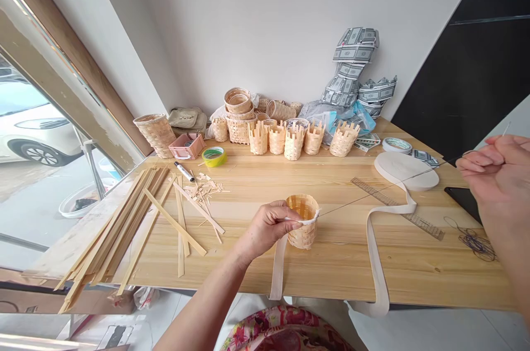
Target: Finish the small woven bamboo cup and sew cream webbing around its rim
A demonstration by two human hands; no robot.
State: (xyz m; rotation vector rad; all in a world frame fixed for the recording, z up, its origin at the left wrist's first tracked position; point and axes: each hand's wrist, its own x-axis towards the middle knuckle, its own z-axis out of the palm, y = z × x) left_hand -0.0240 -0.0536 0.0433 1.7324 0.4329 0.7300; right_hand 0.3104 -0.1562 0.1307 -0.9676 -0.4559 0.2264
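My left hand (275,222) pinches the rim of a small woven wood-strip basket (303,238) standing on the table. White cloth tape (278,268) lies along the near part of that rim, and its end hangs down below my fingers. Raised at the far right, my right hand (499,166) is closed, with a thin needle (505,128) poking up from the fingers. A dark thread (364,196) runs taut from the basket's rim to this hand. The long tape strip (377,262) leads from a flat roll (406,171) over the front edge.
Wood strips (120,218) and scraps (209,188) lie at the left, near a marker (184,171) and yellow tape (215,157). Several unfinished baskets (293,142) line the back. A ruler (397,207), a white tape roll (396,145) and tangled thread (476,243) lie at the right.
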